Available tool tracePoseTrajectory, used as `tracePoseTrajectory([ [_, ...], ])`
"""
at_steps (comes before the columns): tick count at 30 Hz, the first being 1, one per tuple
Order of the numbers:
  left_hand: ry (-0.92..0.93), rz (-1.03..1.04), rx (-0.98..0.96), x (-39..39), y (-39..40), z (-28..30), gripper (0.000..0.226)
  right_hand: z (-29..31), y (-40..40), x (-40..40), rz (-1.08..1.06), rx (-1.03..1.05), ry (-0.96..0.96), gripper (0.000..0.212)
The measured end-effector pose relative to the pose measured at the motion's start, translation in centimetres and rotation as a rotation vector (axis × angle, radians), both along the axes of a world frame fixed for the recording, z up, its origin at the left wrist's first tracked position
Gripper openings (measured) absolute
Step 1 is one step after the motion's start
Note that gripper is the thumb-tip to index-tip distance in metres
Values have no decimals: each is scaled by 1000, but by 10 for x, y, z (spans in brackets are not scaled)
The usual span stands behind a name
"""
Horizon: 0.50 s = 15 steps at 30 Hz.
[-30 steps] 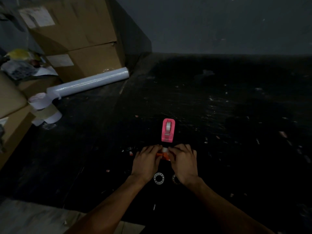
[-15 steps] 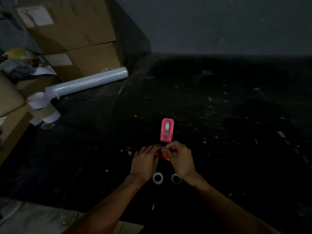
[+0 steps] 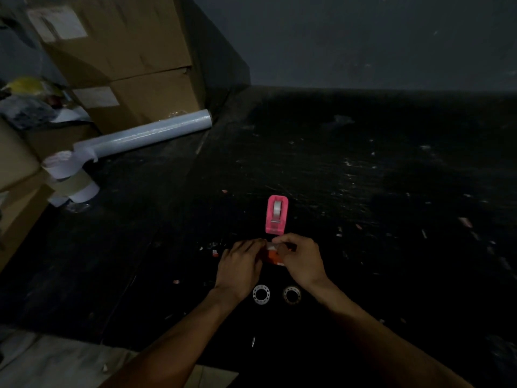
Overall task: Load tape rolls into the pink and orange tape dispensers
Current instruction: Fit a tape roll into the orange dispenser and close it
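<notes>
The pink tape dispenser stands upright on the dark table with a clear tape roll seated in it. Just in front of it sits the orange tape dispenser, mostly hidden between my hands. My left hand holds its left side with fingers curled. My right hand covers its right side, thumb and forefinger pinched at the top over something pale, probably a roll or tape end. Two small tape rolls lie nearer me: a white-cored one and a brownish one.
Stacked cardboard boxes fill the back left. A long white film roll leans beside them, with wide tape rolls at its lower end. Small scraps litter the black table. A wall rises behind.
My right hand has lifted its fingers into a pinch at the top of the orange dispenser. Both hands stay around it; the pink dispenser and loose rolls have not moved.
</notes>
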<state>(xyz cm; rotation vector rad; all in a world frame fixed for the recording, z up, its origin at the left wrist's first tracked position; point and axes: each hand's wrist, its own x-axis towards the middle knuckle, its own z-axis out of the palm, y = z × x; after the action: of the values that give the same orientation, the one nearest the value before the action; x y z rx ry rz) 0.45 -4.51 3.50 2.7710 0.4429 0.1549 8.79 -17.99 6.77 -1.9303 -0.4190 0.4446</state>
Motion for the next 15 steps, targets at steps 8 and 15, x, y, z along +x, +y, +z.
tracePoseTrajectory([
  [8,-27,20,-17,0,-2,1,42,-2,-4,3,-43,28,58,13],
  [15,-50,19,-7,0,1,-2,40,-6,-29,29,-108,-70,23,19],
])
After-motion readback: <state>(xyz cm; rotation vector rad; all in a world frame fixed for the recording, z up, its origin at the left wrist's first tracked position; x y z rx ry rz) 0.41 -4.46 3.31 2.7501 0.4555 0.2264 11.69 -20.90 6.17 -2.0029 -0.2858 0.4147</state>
